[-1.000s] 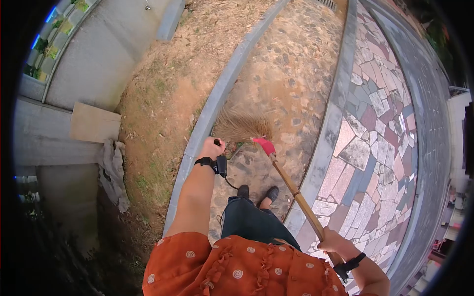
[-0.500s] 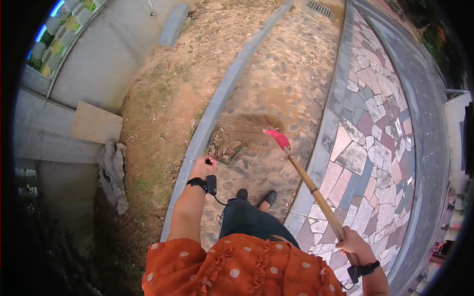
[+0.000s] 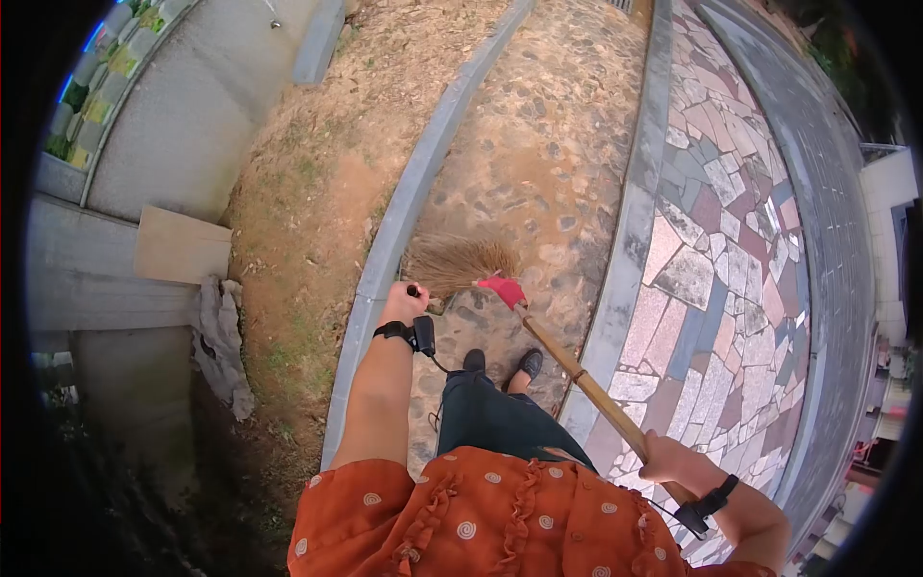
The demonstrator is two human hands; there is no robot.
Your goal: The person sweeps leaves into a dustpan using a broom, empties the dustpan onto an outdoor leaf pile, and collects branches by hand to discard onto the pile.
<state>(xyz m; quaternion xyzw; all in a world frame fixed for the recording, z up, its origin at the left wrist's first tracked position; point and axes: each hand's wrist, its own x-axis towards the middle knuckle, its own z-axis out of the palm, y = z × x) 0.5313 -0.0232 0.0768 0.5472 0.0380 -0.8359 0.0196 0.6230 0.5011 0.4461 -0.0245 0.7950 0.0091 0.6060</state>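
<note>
My right hand [image 3: 667, 456] is wrapped round the bamboo handle of a broom [image 3: 586, 385], low on the right. Red wrapping [image 3: 504, 288] binds the broom's head, and its brown bristles [image 3: 457, 262] lie on the stony path beside my left hand. My left hand [image 3: 408, 300] is closed round a black-tipped handle [image 3: 413, 290], seen nearly end-on. What that handle belongs to is mostly hidden behind the hand and the bristles. The bristle tips reach close to the left kerb.
A stone kerb [image 3: 423, 163] parts the path [image 3: 538, 144] from bare soil [image 3: 327, 192] on the left. Another kerb [image 3: 635, 212] borders patchwork paving [image 3: 721, 279] on the right. A board [image 3: 183, 244] leans at the grey wall [image 3: 207, 96]. My shoes [image 3: 527, 363] stand on the path.
The broom head has swept left and nearer to me, covering the dry leaves that showed beside my left hand. My right hand has shifted slightly left and up with the handle.
</note>
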